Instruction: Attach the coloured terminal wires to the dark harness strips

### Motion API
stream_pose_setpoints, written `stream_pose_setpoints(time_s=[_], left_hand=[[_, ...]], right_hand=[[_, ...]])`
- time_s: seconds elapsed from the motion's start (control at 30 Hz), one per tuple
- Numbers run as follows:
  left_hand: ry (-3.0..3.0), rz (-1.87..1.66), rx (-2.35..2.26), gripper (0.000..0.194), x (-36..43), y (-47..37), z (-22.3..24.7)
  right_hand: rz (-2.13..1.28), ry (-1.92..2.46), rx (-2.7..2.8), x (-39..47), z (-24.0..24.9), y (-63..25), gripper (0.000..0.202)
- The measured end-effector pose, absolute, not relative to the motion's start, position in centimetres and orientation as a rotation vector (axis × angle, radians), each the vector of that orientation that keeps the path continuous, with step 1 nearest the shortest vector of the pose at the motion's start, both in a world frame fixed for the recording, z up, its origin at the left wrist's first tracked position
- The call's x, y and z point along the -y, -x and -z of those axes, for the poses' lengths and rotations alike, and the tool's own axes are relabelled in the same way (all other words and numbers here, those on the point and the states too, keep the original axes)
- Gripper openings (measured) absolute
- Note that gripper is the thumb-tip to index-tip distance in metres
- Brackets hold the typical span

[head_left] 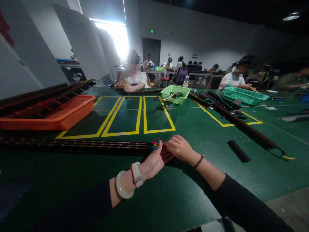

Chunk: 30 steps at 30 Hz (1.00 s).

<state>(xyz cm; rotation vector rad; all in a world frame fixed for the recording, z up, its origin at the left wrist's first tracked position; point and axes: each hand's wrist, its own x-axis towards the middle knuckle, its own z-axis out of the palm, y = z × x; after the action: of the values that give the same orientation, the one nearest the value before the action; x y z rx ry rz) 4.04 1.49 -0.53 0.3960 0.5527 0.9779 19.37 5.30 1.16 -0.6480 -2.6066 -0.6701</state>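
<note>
Long dark strips with rows of small light spots [96, 144] lie at the left, and red, yellow and blue wires [155, 145] come out of their right end. Around these wires, thumb raised, is my left hand [155, 160], closed on them. Touching it from the right, my right hand [180, 148] has its fingers curled in a pinch on a red wire [164, 145]. The tip of that wire is hidden between my fingers, so I cannot see what joins there.
An orange basket [72, 116] with dark strips stands left. Yellow tape frames [120, 133] mark the green table. Behind are a light green basket [177, 96] of wires and a teal basket [246, 96]. A long dark bar [241, 124] and a short dark piece [238, 150] lie right. People sit opposite.
</note>
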Motion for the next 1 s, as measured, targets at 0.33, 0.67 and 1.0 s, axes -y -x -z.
stream_pose_setpoints(time_s=[0.33, 0.67, 1.0], left_hand=[[-0.414, -0.982, -0.581, 0.026, -1.5, -3.9, 0.5], [-0.496, -0.895, -0.563, 0.049, -1.7, -3.6, 0.6], [-0.504, -0.923, -0.605, 0.048, -1.4, -3.7, 0.1]], right_hand=[[0.462, 0.643, 2.669, -5.4, -2.4, -20.0, 0.03], [0.148, 0.849, 2.649, -6.2, -2.6, -21.2, 0.032], [-1.01, 1.213, 1.974, -7.9, 0.3, -20.4, 0.048]])
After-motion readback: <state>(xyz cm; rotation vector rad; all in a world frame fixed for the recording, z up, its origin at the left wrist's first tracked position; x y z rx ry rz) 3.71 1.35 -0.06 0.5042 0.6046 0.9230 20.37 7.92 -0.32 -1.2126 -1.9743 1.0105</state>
